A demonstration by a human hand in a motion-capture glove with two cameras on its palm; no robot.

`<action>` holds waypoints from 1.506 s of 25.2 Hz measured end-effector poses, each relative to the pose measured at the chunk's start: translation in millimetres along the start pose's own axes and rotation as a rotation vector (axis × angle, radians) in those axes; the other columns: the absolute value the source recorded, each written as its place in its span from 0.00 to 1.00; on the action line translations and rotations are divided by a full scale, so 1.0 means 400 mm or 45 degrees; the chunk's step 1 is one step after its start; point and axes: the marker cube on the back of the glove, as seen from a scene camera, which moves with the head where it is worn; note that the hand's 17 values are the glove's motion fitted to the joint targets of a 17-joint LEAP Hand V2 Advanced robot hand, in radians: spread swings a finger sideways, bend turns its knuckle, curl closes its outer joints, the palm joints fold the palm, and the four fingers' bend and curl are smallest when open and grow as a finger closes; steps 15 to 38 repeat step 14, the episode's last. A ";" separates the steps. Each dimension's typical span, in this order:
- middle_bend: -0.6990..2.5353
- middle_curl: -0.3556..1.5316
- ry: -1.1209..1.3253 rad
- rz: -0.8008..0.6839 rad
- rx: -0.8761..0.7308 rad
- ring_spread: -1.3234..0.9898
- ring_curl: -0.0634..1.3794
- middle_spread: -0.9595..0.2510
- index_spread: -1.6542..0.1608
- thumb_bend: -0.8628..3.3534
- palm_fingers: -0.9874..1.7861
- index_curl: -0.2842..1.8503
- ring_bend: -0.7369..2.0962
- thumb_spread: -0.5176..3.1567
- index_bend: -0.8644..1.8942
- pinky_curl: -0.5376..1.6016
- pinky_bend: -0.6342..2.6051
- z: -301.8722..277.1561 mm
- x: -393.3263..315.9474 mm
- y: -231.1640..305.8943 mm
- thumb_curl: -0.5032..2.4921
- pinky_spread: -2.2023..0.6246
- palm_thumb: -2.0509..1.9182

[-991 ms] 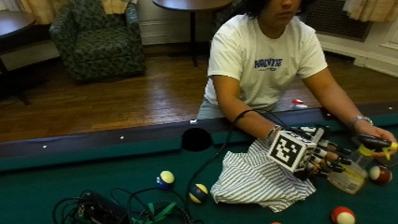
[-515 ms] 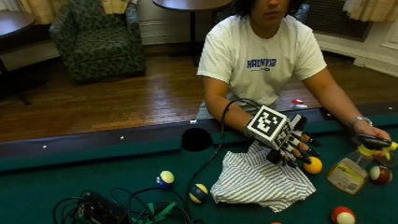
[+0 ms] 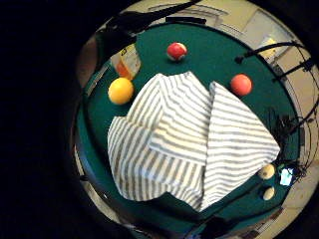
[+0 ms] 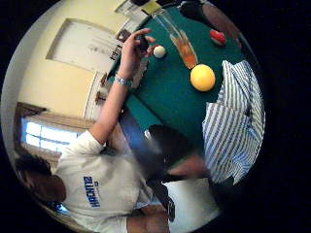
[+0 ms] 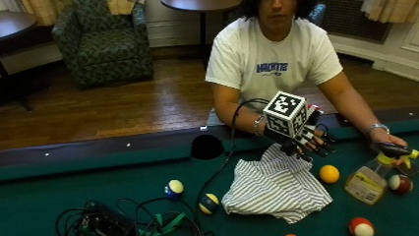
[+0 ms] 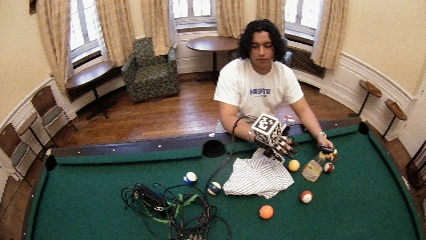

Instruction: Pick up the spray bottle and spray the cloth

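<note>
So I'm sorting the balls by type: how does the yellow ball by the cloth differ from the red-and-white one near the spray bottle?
The yellow ball is one solid colour; the red-and-white ball shows a red band with white. The yellow ball lies between the cloth and the spray bottle; the red-and-white ball lies on the bottle's far side. Both rest on the green felt, and no hand touches either.

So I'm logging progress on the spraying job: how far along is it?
Early. Done: the striped cloth lies spread on the green table. In hand: nothing in the gloved right hand, which hovers over the cloth with fingers straight; the bare hand grips the spray bottle, which stands on the felt beside a yellow ball. Left: the right hand taking the bottle and spraying the cloth.
</note>
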 end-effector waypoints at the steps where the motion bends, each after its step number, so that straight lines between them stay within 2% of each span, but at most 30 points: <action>1: 0.27 0.37 0.009 -0.011 0.009 0.53 0.26 0.67 0.68 0.19 0.51 0.29 0.35 0.41 0.37 0.42 0.29 -0.002 -0.004 0.002 0.30 0.86 0.64; 9: 0.27 0.36 0.029 -0.010 0.098 0.53 0.25 0.67 0.67 0.19 0.52 0.28 0.35 0.42 0.37 0.41 0.29 -0.022 -0.004 0.004 0.29 0.86 0.62; 38: 0.27 0.36 0.025 0.004 0.100 0.52 0.25 0.67 0.67 0.20 0.51 0.28 0.35 0.42 0.36 0.42 0.29 -0.022 0.001 0.003 0.29 0.86 0.62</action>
